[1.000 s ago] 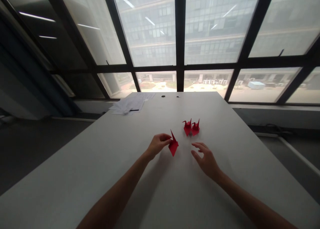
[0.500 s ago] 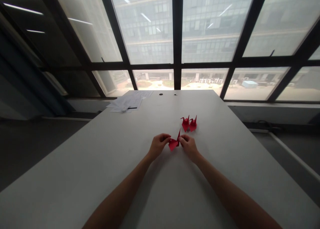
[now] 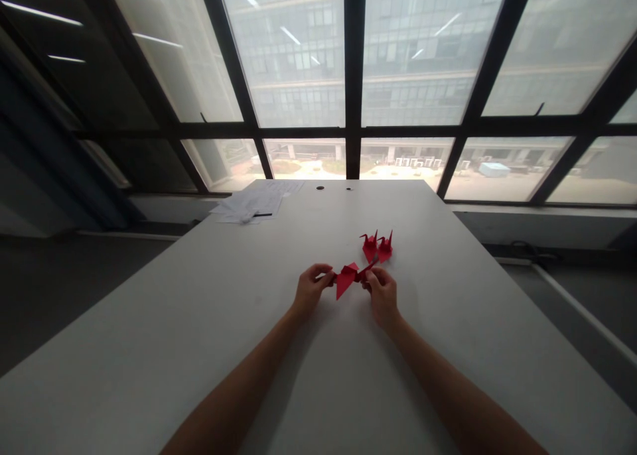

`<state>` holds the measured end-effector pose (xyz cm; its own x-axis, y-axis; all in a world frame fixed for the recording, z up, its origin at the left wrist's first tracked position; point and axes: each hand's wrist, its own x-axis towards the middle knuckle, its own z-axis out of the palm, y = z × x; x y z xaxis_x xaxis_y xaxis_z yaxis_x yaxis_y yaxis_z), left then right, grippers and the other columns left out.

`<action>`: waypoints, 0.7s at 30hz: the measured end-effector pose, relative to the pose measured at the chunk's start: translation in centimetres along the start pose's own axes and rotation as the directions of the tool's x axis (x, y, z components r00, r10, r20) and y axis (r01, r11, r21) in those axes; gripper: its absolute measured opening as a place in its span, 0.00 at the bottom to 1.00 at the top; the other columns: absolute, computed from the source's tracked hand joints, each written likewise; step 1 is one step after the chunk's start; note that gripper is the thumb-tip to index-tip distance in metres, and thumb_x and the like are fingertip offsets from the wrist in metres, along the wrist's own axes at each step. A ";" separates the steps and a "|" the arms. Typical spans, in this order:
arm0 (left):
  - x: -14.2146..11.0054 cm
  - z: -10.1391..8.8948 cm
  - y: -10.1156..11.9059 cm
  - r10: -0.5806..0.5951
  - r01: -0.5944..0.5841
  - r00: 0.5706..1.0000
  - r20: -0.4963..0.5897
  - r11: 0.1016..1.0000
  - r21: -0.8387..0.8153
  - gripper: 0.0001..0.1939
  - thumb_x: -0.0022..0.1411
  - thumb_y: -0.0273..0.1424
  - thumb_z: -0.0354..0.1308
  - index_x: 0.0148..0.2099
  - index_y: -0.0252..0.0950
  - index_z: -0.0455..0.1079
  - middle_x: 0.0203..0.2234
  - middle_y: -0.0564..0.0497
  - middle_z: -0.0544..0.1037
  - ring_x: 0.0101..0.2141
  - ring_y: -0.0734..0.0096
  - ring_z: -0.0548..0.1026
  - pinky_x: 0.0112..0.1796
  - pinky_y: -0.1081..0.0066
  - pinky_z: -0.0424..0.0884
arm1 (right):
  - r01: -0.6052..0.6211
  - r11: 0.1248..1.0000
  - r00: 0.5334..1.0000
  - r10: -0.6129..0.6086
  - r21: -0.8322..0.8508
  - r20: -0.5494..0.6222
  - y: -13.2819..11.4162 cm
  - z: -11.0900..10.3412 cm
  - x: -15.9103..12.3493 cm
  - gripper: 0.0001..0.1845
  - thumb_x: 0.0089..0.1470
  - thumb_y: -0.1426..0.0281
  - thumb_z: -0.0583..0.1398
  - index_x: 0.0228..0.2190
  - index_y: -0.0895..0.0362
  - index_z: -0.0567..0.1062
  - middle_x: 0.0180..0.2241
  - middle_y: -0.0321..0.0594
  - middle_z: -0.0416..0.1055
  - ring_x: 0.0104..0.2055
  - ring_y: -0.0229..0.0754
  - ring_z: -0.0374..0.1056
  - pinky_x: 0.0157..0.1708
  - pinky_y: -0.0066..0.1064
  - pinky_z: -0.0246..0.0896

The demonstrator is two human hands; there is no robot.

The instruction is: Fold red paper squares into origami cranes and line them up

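Observation:
Between my two hands is a red origami crane [image 3: 347, 280], held a little above the white table [image 3: 318, 375]. My left hand [image 3: 312, 288] pinches its left end between thumb and fingers. On the other side, my right hand [image 3: 382, 294] grips the pointed right end, which slants up and to the right. Just beyond stand two finished-looking red paper cranes, a left one [image 3: 369, 248] and a right one [image 3: 385, 249], side by side and close together, with raised necks and tails.
Sheets of paper [image 3: 249, 203] with a black pen [image 3: 263, 215] lie at the table's far left. A dark round cable hole [image 3: 320, 188] shows near the far edge. Large framed windows [image 3: 303, 57] rise behind the table, and a blue curtain [image 3: 54, 136] hangs at left.
My right hand came in from the right, closed on the crane's upright point and drew it down to the right. My left hand has kept its hold.

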<state>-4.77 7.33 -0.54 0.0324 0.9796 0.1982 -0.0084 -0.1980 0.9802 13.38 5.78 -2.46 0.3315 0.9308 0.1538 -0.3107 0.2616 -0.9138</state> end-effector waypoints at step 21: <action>-2.2 1.1 0.6 0.339 -0.411 0.909 0.243 0.827 0.384 0.06 0.58 0.31 0.67 0.36 0.38 0.73 0.34 0.48 0.75 0.36 0.66 0.73 0.37 0.69 0.72 | -0.113 0.990 0.992 0.108 0.082 0.068 -0.7 0.3 -0.6 0.11 0.54 0.60 0.63 0.30 0.55 0.70 0.25 0.31 0.67 0.24 0.35 0.64 0.25 0.29 0.65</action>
<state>-3.74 5.06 -0.41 0.2690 0.8149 0.5133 0.3634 -0.5795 0.7295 13.11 5.15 -1.83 0.2350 0.9687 0.0793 -0.4179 0.1743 -0.8916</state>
